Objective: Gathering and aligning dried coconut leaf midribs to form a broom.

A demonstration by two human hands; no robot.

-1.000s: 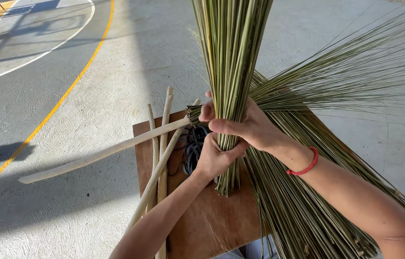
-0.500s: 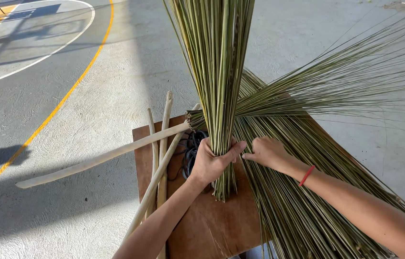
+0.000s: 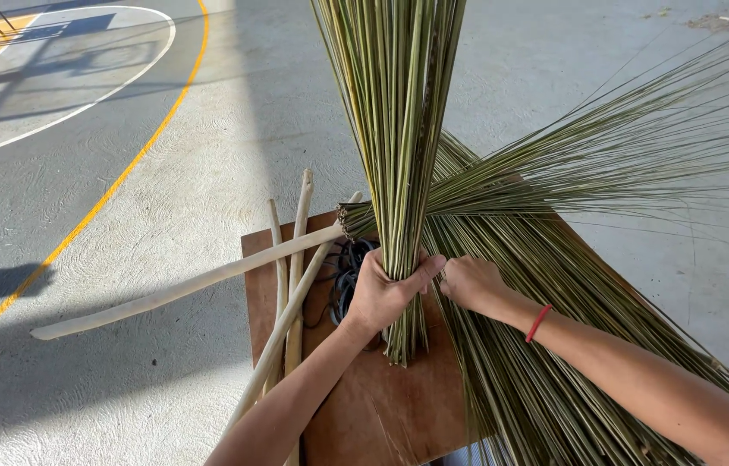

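Note:
My left hand point(image 3: 384, 292) grips an upright bundle of thin green sticks point(image 3: 399, 129) near its lower end, holding it over a brown wooden board point(image 3: 373, 406). My right hand point(image 3: 474, 283), with a red band on the wrist, rests just right of the bundle on a loose heap of the same green sticks point(image 3: 546, 345) lying across the board. Whether its fingers pinch any sticks is hidden. A finished broom point(image 3: 554, 185) with a pale wooden handle point(image 3: 183, 289) lies across the board behind my hands.
Several pale wooden poles point(image 3: 291, 276) lie on the board's left side beside a coil of black bands point(image 3: 347, 272). Around the board is grey concrete floor with yellow point(image 3: 114, 185) and white painted court lines at the left.
My right hand let go of the upright bundle and dropped to the loose sticks on the right. The left hand kept its grip on the bundle.

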